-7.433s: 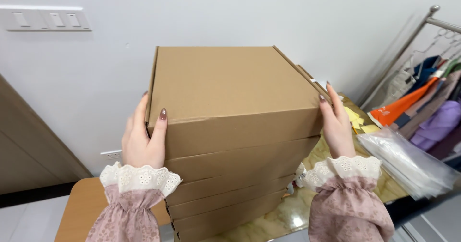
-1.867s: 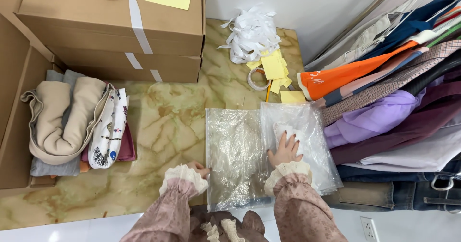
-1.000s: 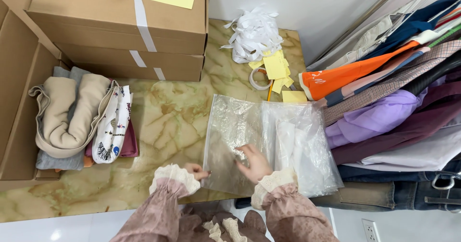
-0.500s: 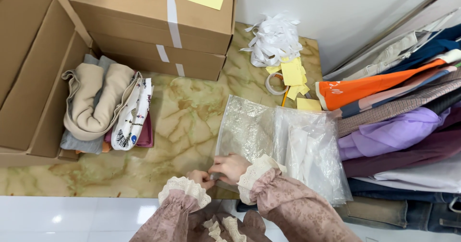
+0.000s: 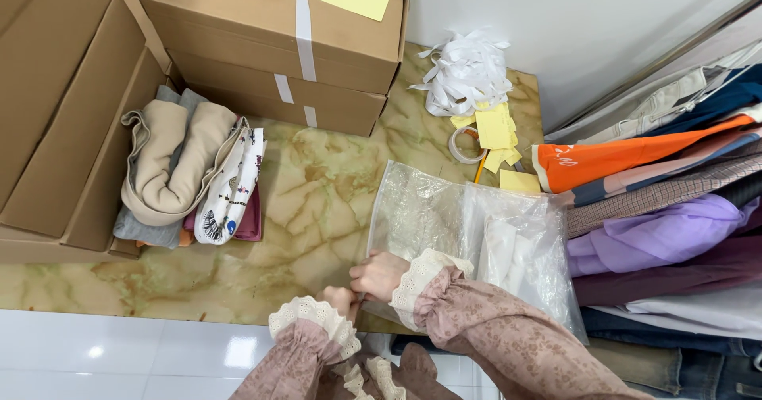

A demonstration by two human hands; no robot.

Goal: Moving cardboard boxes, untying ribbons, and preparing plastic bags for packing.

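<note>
A clear plastic bag (image 5: 417, 213) lies flat on the marbled green tabletop (image 5: 317, 186), partly over a stack of similar clear bags (image 5: 520, 249). My right hand (image 5: 379, 275) pinches the bag's near left corner. My left hand (image 5: 341, 298) meets it at the same corner, fingers closed on the plastic edge. Both sleeves are pink with white lace cuffs. My fingertips are mostly hidden behind each other.
Folded clothes (image 5: 186, 178) sit at the left beside open cardboard boxes (image 5: 55, 122). Two ribbon-tied boxes (image 5: 278, 43) stand at the back. White ribbon pile (image 5: 468, 71), yellow notes (image 5: 496, 130) and a tape roll (image 5: 463, 142) lie beyond the bags. Hanging garments (image 5: 659, 194) crowd the right.
My right hand slid off the bag's surface to its near left corner, joining my left hand there. The view shifted slightly left and closer.
</note>
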